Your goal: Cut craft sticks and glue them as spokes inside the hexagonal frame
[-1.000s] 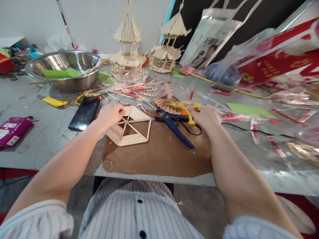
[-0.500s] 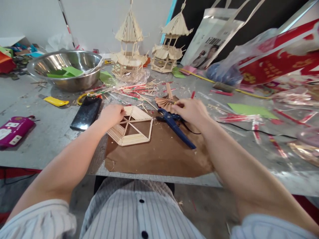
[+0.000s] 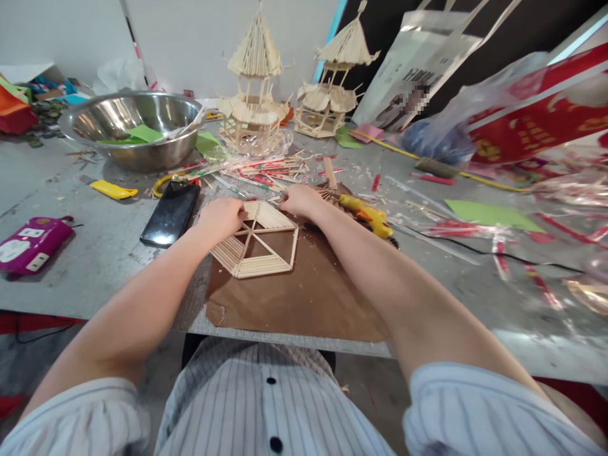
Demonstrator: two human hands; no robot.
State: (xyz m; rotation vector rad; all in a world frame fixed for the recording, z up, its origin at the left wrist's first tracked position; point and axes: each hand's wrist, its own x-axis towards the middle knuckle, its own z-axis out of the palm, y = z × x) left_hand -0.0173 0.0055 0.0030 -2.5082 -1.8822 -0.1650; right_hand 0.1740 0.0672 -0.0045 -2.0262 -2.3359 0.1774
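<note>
A flat hexagonal frame of thin wooden sticks (image 3: 266,265) lies on a brown sheet (image 3: 294,304); some sections are filled with sticks, others open between spokes. My left hand (image 3: 222,215) has its curled fingers on the frame's upper left edge. Just beyond the upper right side, my right hand (image 3: 301,200) is closed in a pinch near loose stick pieces; what lies between its fingertips is too small to make out. Behind the right forearm rests a yellow and orange tool (image 3: 368,215), partly hidden. The forearm covers most of the blue-handled pliers.
Two stick pagodas (image 3: 256,82) (image 3: 335,82) stand at the back. Around the frame are a phone (image 3: 171,214), a yellow cutter (image 3: 113,189), a steel bowl (image 3: 142,155), a purple power strip (image 3: 35,247) and scattered red-wrapped sticks (image 3: 273,171). A black cord (image 3: 494,252) runs right.
My right hand has moved left from the blue pliers to the frame's far side. The yellow tool now shows, and the pliers are covered by my forearm. My left hand stays at the frame.
</note>
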